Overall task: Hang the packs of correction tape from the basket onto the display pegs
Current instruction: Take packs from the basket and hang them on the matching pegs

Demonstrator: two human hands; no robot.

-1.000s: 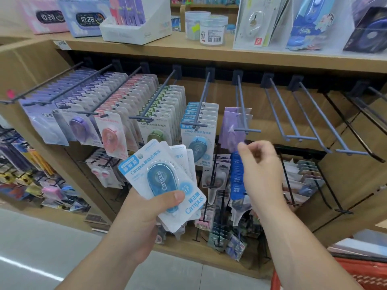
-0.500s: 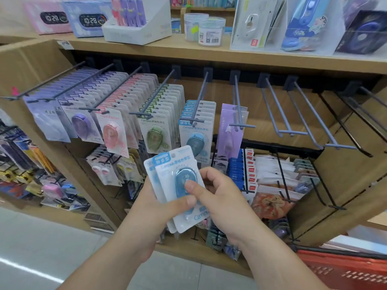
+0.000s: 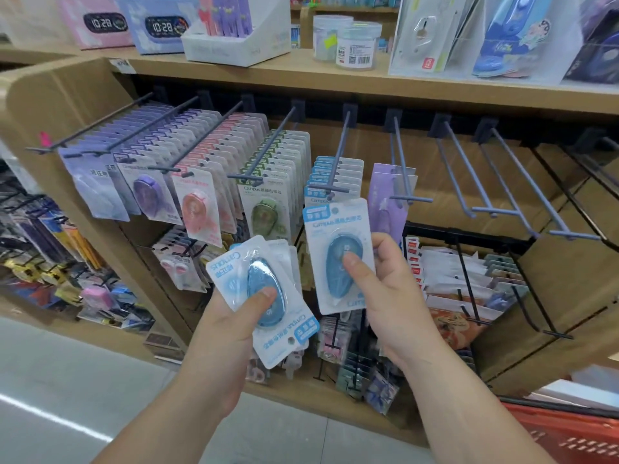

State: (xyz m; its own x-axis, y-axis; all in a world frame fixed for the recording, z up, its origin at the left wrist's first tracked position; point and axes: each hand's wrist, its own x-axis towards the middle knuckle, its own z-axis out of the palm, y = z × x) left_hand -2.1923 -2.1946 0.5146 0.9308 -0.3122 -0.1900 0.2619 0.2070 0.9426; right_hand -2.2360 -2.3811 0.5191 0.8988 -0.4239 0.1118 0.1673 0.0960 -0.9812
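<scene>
My right hand [image 3: 385, 296] pinches a single blue correction tape pack [image 3: 338, 239] upright, its top just below the tip of the peg [image 3: 338, 162] that carries blue packs. A fanned stack of blue packs [image 3: 264, 296] lies upside down in my left hand [image 3: 231, 323], thumb pressed on the top one. Both hands are in front of the display, below the peg row. The red basket [image 3: 569, 433] shows at the bottom right corner.
Left pegs hold full rows of purple [image 3: 150, 192], pink [image 3: 197, 209] and green packs [image 3: 264, 209]. A peg with a few purple packs [image 3: 388, 192] hangs right of the blue one; further right, bare pegs [image 3: 485, 182]. A black wire rack [image 3: 469, 262] of goods sits below.
My right hand has drawn one blue pack off the stack and lifted it up and right toward the blue peg. The left hand's stack has turned upside down and dropped slightly.
</scene>
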